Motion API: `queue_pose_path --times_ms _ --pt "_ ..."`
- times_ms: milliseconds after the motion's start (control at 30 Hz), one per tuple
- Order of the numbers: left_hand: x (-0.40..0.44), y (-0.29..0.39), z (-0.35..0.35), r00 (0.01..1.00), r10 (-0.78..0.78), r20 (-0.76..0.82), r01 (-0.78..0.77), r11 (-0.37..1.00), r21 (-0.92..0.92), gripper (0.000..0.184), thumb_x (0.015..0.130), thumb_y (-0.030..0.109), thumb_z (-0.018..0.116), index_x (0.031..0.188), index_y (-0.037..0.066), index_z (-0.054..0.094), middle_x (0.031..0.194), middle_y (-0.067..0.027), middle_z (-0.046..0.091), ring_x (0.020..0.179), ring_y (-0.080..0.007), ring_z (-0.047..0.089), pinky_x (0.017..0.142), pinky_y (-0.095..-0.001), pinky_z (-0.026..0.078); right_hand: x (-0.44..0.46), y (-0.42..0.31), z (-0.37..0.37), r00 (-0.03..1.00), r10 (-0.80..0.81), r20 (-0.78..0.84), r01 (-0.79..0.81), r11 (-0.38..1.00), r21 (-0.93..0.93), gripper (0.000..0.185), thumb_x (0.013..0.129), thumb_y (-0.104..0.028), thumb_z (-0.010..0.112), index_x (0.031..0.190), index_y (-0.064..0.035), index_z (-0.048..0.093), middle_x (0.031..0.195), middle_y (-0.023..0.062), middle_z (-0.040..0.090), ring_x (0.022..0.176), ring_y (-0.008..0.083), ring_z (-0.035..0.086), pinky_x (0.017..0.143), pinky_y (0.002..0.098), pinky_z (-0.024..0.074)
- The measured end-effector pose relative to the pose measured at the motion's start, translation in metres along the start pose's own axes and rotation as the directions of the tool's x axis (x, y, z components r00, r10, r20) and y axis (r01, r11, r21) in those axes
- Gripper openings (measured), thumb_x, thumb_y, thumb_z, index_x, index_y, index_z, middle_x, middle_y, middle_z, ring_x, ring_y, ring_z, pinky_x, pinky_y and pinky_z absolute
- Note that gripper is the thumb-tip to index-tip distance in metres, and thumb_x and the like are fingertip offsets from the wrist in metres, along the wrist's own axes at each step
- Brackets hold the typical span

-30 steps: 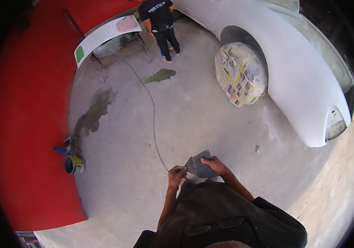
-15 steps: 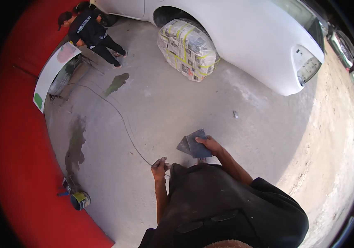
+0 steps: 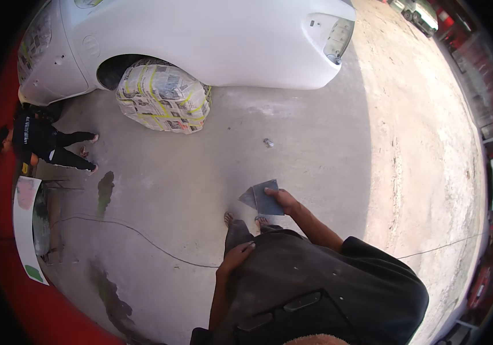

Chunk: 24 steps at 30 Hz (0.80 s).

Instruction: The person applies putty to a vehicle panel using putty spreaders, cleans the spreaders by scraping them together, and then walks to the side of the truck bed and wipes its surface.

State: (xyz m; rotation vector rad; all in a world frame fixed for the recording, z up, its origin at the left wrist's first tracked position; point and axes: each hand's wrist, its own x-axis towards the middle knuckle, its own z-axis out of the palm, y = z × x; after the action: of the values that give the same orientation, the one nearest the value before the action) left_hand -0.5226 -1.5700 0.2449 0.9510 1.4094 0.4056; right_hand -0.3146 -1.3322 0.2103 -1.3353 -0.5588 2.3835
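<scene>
In my right hand (image 3: 282,199) are dark grey sheets of what looks like sandpaper (image 3: 267,199), pinched with the thumb on top and fanned at the left edge. I hold them out in front of my body, above the concrete floor. My left hand (image 3: 238,255) rests against the front of my dark clothing (image 3: 292,261), fingers stretched out and partly hidden in its folds. Nothing shows in that hand. My sandalled feet (image 3: 230,219) appear just beyond the clothing.
A white car body (image 3: 229,43) stands ahead, its wheel wrapped in newspaper (image 3: 166,96). At left, a person in black (image 3: 42,137) bends near a white panel (image 3: 26,230) on a stand. A thin cable (image 3: 154,248) crosses the floor, which has wet patches (image 3: 105,192).
My view has turned right, so the car and the person sit further left and the bucket is out of sight. My left hand has gone from a raised pinch to resting on my clothing.
</scene>
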Motion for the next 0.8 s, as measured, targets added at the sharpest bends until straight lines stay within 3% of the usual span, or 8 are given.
queue_pose_path --times_ms 100,133,233,400,533,633,733,800 --pt "-0.004 0.011 -0.043 0.989 -0.058 0.134 0.053 0.997 0.047 0.068 0.096 0.058 0.057 0.133 0.001 0.063 0.141 -0.0193 0.059 0.13 -0.0332 0.057 0.112 -0.0353 0.039 0.008 0.016 0.0 0.998 -0.039 -0.049 0.044 0.993 0.112 0.042 0.098 -0.031 0.065 0.124 0.0016 0.061 0.112 0.0137 0.07 0.098 0.0262 0.07 0.089 0.0418 0.0582" --pt "-0.016 0.025 -0.054 0.997 -0.054 0.054 0.051 0.997 0.057 0.066 0.095 0.056 0.062 0.131 0.0 0.064 0.139 -0.0191 0.06 0.129 -0.0334 0.057 0.111 -0.0349 0.04 0.012 0.022 0.002 0.997 -0.041 -0.063 0.05 0.988 0.145 0.042 0.098 -0.031 0.064 0.125 0.0016 0.061 0.113 0.0136 0.07 0.098 0.0266 0.07 0.09 0.0421 0.0578" --pt "-0.026 0.041 -0.088 0.995 -0.035 0.094 0.028 0.997 0.077 0.064 0.093 0.053 0.066 0.129 0.0 0.065 0.14 -0.0187 0.06 0.129 -0.0332 0.057 0.111 -0.036 0.041 0.031 0.036 0.002 0.994 -0.062 -0.096 0.081 0.974 0.211 0.041 0.1 -0.03 0.063 0.126 0.0013 0.06 0.115 0.0135 0.069 0.101 0.0276 0.07 0.092 0.0425 0.0568" --pt "-0.037 0.089 -0.122 0.985 0.161 0.054 -0.17 0.93 0.327 0.057 0.093 0.042 0.069 0.135 0.004 0.062 0.14 -0.0186 0.059 0.128 -0.0345 0.057 0.11 -0.0396 0.043 0.037 0.042 0.018 0.983 -0.079 -0.165 0.119 0.961 0.251 0.043 0.101 -0.028 0.061 0.129 0.0045 0.057 0.12 0.0159 0.067 0.106 0.0292 0.069 0.094 0.0432 0.0564" --pt "-0.038 0.135 -0.141 0.933 0.343 0.109 -0.343 0.76 0.552 0.053 0.095 0.03 0.067 0.141 0.007 0.056 0.143 -0.0156 0.057 0.134 -0.0306 0.053 0.112 -0.0379 0.041 0.039 0.047 0.023 0.979 -0.078 -0.189 0.132 0.947 0.294 0.04 0.101 -0.03 0.06 0.127 0.0008 0.061 0.117 0.0145 0.07 0.101 0.0281 0.07 0.091 0.0424 0.0577" --pt "-0.036 0.179 -0.144 0.91 0.331 0.25 -0.404 0.846 0.348 0.051 0.097 0.03 0.065 0.141 0.006 0.056 0.147 -0.0131 0.054 0.136 -0.0294 0.051 0.114 -0.0385 0.039 0.032 0.049 0.026 0.977 -0.052 -0.207 0.113 0.948 0.296 0.04 0.101 -0.03 0.06 0.127 0.0011 0.061 0.117 0.0144 0.07 0.101 0.0278 0.071 0.09 0.0417 0.0583" --pt "-0.026 0.204 -0.13 0.739 0.444 0.507 -0.415 0.892 -0.176 0.051 0.098 0.031 0.063 0.142 0.007 0.055 0.145 -0.0132 0.057 0.139 -0.0309 0.048 0.117 -0.042 0.036 0.025 0.057 0.015 0.958 -0.028 -0.287 0.12 0.944 0.308 0.04 0.102 -0.03 0.059 0.126 0.0014 0.062 0.114 0.014 0.071 0.098 0.0276 0.071 0.088 0.0409 0.0591" --pt "-0.031 0.232 -0.119 0.578 0.483 0.658 -0.402 0.87 -0.286 0.051 0.098 0.035 0.063 0.141 0.007 0.057 0.145 -0.0123 0.057 0.142 -0.0293 0.045 0.119 -0.0425 0.033 0.026 0.064 0.0 0.935 -0.028 -0.354 0.148 0.936 0.318 0.04 0.101 -0.03 0.06 0.125 0.0015 0.062 0.112 0.0136 0.072 0.096 0.0275 0.072 0.088 0.0406 0.0594"
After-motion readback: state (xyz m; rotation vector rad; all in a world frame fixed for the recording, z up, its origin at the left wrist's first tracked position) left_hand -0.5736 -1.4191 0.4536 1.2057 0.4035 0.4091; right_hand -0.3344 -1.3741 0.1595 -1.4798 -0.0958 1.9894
